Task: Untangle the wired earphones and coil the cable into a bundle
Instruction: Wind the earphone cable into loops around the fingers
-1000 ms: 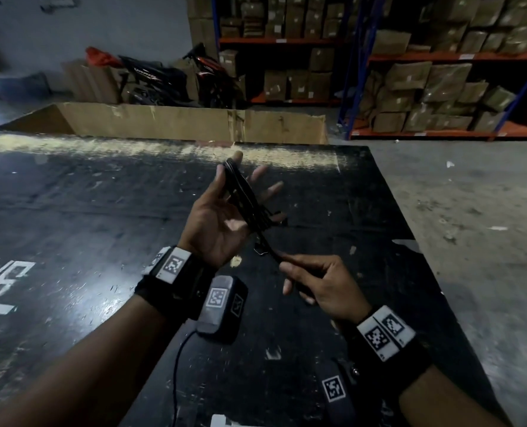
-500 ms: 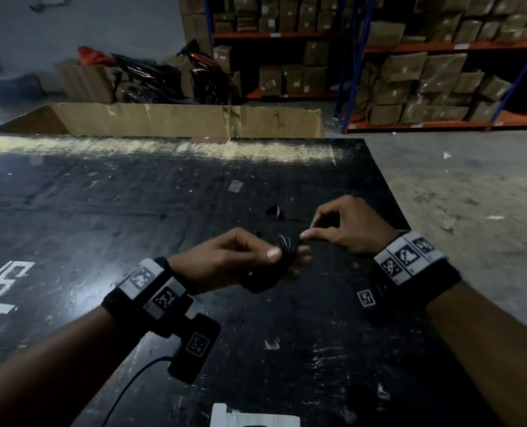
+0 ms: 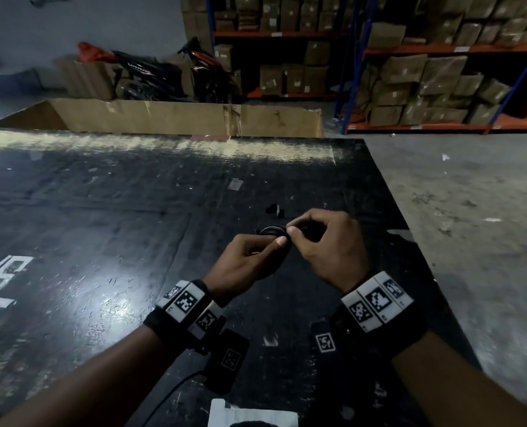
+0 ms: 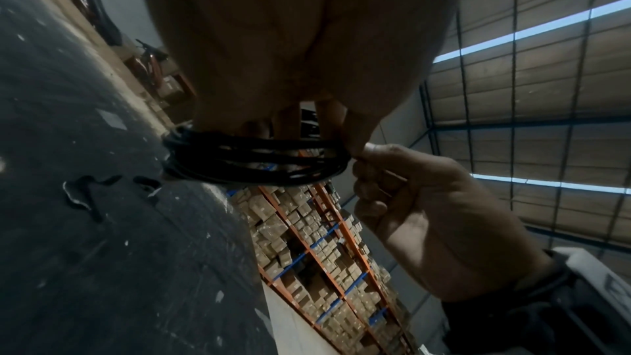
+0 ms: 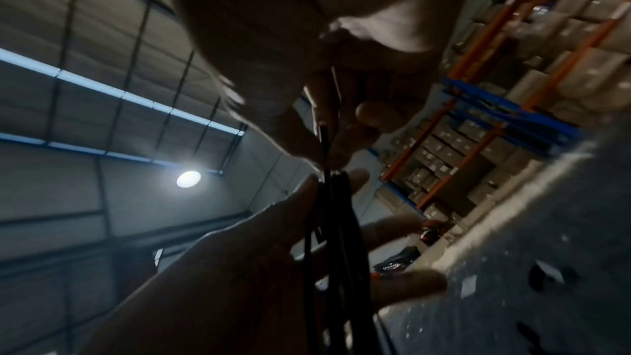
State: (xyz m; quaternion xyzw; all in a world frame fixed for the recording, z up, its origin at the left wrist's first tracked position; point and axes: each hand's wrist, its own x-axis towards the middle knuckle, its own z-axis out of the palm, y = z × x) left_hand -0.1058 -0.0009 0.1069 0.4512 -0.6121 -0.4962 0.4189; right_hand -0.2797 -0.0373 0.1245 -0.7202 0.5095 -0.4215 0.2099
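My left hand (image 3: 243, 266) grips the coiled cable (image 4: 252, 155) at frame centre; my right hand (image 3: 327, 241) pinches its loose end, which I'd tuck snugly.

Warehouse — racks (image 3: 441, 50) of cartons (image 3: 404, 69)

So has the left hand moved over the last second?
Yes. The left hand turned palm-down and dropped from near the cardboard box toward the camera, gripping the coiled earphone cable.
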